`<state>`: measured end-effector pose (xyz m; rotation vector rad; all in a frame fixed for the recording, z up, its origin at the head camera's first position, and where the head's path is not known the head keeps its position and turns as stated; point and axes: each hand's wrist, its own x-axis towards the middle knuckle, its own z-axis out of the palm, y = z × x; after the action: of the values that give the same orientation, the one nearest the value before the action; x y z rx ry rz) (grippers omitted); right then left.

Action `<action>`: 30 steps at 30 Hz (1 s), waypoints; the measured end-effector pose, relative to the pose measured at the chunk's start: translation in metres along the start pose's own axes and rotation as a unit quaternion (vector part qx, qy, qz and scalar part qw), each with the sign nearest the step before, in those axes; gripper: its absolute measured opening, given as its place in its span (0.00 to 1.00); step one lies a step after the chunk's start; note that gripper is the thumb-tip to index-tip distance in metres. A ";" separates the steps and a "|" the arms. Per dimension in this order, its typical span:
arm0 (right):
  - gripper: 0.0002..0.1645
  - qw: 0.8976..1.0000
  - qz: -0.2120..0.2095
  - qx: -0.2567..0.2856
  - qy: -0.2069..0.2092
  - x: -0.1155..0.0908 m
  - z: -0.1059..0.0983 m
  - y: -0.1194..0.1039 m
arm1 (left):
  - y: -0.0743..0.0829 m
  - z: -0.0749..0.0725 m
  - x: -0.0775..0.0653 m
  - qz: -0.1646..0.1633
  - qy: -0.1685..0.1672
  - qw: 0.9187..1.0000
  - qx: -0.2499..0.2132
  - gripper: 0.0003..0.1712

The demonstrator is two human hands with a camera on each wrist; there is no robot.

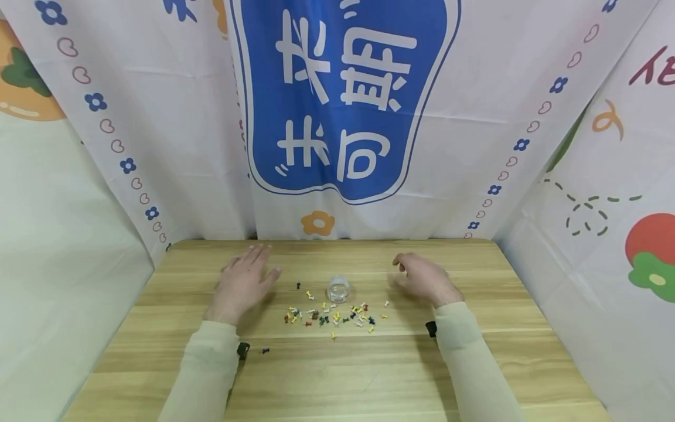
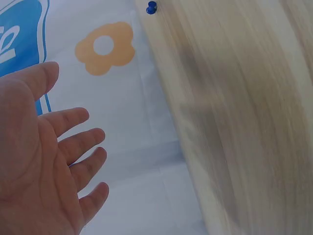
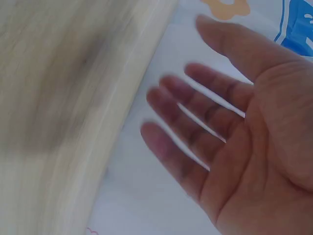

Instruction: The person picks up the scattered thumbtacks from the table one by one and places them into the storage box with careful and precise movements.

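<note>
Many push pins in yellow, white, red, green and blue lie scattered mid-table, among them a yellow push pin (image 1: 333, 336) toward the front. Just behind the scatter stands a small clear glass jar (image 1: 338, 289). Left of it, my left hand (image 1: 244, 286) hovers over the wood with spread, relaxed fingers, holding nothing; a dark blue push pin (image 2: 151, 7) shows at the top of the left wrist view. On the opposite side my right hand (image 1: 423, 278) is above the table, fingers loosely bent and nothing in the palm. A white push pin (image 1: 387, 303) lies nearest to it.
The wooden table (image 1: 337, 381) ends at a hanging white cloth (image 1: 448, 176) with a blue printed panel. Cloth also hangs along both sides. A lone dark blue push pin (image 1: 266, 350) lies near the left sleeve (image 1: 203, 369).
</note>
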<state>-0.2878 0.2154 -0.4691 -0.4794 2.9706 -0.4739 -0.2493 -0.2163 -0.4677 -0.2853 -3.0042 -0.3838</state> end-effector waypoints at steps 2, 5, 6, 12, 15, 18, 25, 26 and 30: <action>0.23 1.000 -0.016 0.015 -0.022 0.000 0.000 -0.003 | 0.003 0.001 0.000 0.004 0.000 1.000 0.003 0.43; 0.15 0.997 -0.032 0.023 -0.063 -0.002 0.002 -0.008 | 0.008 0.004 0.001 0.007 -0.004 1.000 0.003 0.43; 0.13 0.996 -0.030 0.025 -0.075 -0.002 0.002 -0.011 | 0.009 0.004 0.001 0.009 -0.005 1.000 0.003 0.43; 0.08 0.994 -0.024 0.033 -0.099 -0.006 0.008 -0.023 | 0.020 0.010 0.002 0.023 -0.011 1.000 0.019 0.45; 0.08 0.994 -0.019 0.040 -0.099 -0.007 0.011 -0.028 | 0.026 0.013 0.002 0.033 -0.010 0.999 0.022 0.44; 0.08 0.994 -0.013 0.041 -0.105 -0.008 0.013 -0.032 | 0.033 0.016 0.002 0.041 -0.010 0.999 0.020 0.42; 0.10 0.994 -0.007 0.023 -0.105 -0.005 0.018 -0.035 | 0.044 0.023 0.003 0.054 -0.012 0.998 -0.001 0.42; 0.10 0.994 -0.008 0.019 -0.105 -0.005 0.019 -0.035 | 0.046 0.023 0.003 0.054 -0.014 0.998 -0.007 0.42; 0.11 0.994 -0.007 0.014 -0.108 -0.003 0.020 -0.034 | 0.056 0.025 0.004 0.057 -0.024 0.997 -0.045 0.42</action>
<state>-0.2719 0.1797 -0.4766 -0.5132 2.7529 -0.4341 -0.2441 -0.1562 -0.4778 -0.4781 -3.0037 -0.5094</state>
